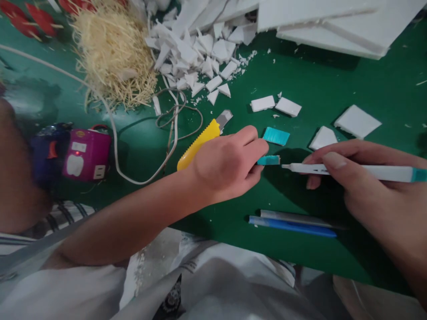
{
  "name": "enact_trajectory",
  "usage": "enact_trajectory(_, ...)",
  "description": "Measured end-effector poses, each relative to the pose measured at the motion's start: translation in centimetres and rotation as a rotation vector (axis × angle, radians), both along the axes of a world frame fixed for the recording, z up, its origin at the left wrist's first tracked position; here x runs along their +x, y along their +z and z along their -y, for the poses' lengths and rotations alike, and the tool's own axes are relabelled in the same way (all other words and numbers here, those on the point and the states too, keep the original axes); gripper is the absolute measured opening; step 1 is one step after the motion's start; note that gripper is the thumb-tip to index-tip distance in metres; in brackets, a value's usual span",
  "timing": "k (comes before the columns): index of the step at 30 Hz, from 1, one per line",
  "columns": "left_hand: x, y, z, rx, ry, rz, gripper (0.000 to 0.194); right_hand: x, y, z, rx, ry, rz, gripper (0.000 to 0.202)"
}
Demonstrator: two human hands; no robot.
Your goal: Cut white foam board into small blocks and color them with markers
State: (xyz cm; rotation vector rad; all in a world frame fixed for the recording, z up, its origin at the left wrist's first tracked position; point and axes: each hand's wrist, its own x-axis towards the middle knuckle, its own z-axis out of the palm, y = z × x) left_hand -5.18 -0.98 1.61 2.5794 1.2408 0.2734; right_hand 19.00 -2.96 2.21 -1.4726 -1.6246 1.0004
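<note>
My left hand (pixel 230 162) is closed on a small foam piece (pixel 269 160) coloured teal, whose end sticks out past my fingers. In my right hand (pixel 360 173) is a white marker (pixel 383 172) with a teal end, held level. Its tip points left, right by the end of the foam piece; whether they touch I cannot tell. Just beyond lies a flat teal foam rectangle (pixel 276 136). Two white foam blocks (pixel 263 103) rest farther back. A yellow utility knife (pixel 200 143), blade out, lies behind my left hand.
Two pens (pixel 293 226) lie near the green table's front edge. White foam scraps (pixel 200 53) and large foam sheets (pixel 333 26) fill the back. A straw-like pile (pixel 113 58), a white cable (pixel 111 118) and a magenta power box (pixel 86 154) are at the left.
</note>
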Motion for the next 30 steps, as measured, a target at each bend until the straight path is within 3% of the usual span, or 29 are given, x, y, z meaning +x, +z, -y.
enact_trajectory(6,-0.1,-0.1,0.0,0.014,-0.005,0.013,0.014,-0.1,-0.1,0.0,0.026,-0.007,0.001,0.024)
enact_trajectory(16,0.0,0.0,0.1,0.003,-0.005,0.005,0.014,-0.9,1.0,0.2,-0.094,-0.068,0.021,0.023)
enact_trajectory(23,-0.2,-0.2,0.1,0.006,-0.007,0.007,0.013,-0.3,0.3,0.1,-0.054,-0.035,0.000,0.023)
enact_trajectory(30,0.0,0.1,0.3,-0.032,0.055,0.013,0.036,-0.6,0.8,0.2,-0.099,-0.056,-0.060,0.021)
